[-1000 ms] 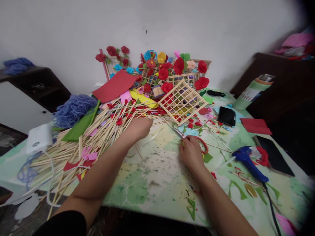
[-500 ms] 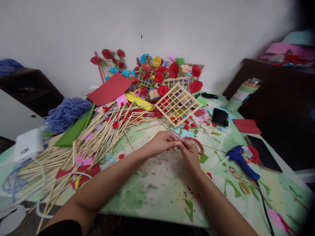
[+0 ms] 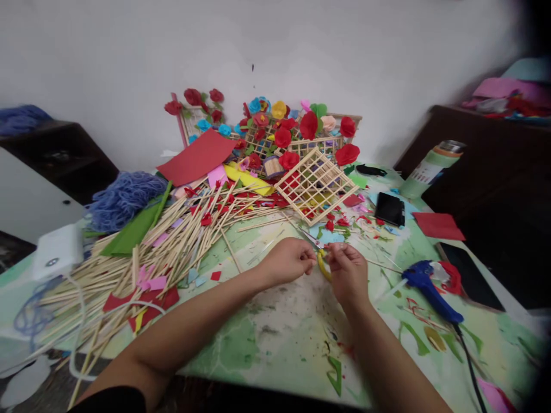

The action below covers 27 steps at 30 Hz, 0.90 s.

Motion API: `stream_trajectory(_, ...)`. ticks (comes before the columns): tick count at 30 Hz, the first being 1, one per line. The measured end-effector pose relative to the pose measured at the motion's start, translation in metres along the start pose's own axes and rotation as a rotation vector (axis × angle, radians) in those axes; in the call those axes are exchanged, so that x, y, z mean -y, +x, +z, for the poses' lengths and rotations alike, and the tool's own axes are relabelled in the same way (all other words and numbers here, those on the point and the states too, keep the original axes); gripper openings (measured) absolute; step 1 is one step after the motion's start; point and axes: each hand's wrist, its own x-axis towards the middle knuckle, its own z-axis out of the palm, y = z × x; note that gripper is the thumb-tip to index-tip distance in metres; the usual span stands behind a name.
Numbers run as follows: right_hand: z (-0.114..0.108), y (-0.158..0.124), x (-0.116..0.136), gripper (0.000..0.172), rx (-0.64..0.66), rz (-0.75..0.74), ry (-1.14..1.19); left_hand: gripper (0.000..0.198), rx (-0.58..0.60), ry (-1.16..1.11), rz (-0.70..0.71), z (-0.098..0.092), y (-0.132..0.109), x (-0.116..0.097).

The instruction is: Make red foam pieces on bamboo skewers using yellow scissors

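Over the middle of the table, my left hand [image 3: 293, 261] is closed with thumb and fingertips pinched together; anything between them is too small to make out. My right hand [image 3: 348, 272] is a short gap to its right, also in a pinch whose contents I cannot identify. Scissors [image 3: 323, 267] lie between and behind the hands, blades toward the far left, a yellow handle loop showing beside my right fingers. Beyond the hands a lattice of thin wooden sticks [image 3: 316, 186] leans among red paper flowers [image 3: 309, 125]. Paper scraps [image 3: 329, 235] lie near the blades.
Many loose sticks [image 3: 189, 235] spread at left, near blue yarn [image 3: 124, 201] and a white box [image 3: 58, 252] with a cable. To the right are a blue glue gun [image 3: 434, 292], a phone [image 3: 469, 275], a black device [image 3: 390, 209] and a bottle [image 3: 430, 170].
My hands have moved apart from where their fingertips met. My right hand has shifted right over the red scissor loop, and the yellow loop now shows. The view has shifted slightly.
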Motion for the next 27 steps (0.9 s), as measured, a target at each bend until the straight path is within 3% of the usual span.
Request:
stream_trajectory(6,-0.016,0.017,0.024,0.017,-0.086,-0.022,0.201,0.012,0.154,0.040,0.008,-0.008,-0.008,-0.016)
stream_trajectory(11,-0.040,0.036,0.034,0.014,-0.198,-0.029,0.268,0.008,0.303,-0.121,-0.030,-0.049,-0.013,-0.015)
stream_trajectory(13,-0.046,0.041,0.032,0.010,-0.263,-0.109,0.119,0.011,0.198,-0.241,0.016,-0.069,-0.015,-0.012)
stream_trajectory(16,-0.045,0.039,0.022,0.017,-0.286,-0.250,-0.342,0.013,-0.160,-0.483,0.113,-0.092,-0.016,-0.007)
stream_trajectory(18,-0.035,0.032,0.012,0.026,-0.187,-0.364,-0.748,0.013,-0.354,-0.576,0.151,-0.100,-0.016,-0.006)
stream_trajectory(21,-0.009,0.021,-0.002,0.024,0.161,-0.542,-1.198,0.013,-0.487,-0.594,0.189,-0.101,-0.016,-0.009)
stream_trajectory(23,0.013,0.016,-0.007,0.020,0.394,-0.600,-1.320,0.013,-0.513,-0.587,0.229,-0.098,-0.017,-0.013)
stream_trajectory(27,0.049,0.019,-0.018,0.019,0.693,-0.616,-1.436,0.013,-0.551,-0.569,0.313,-0.092,-0.023,-0.025)
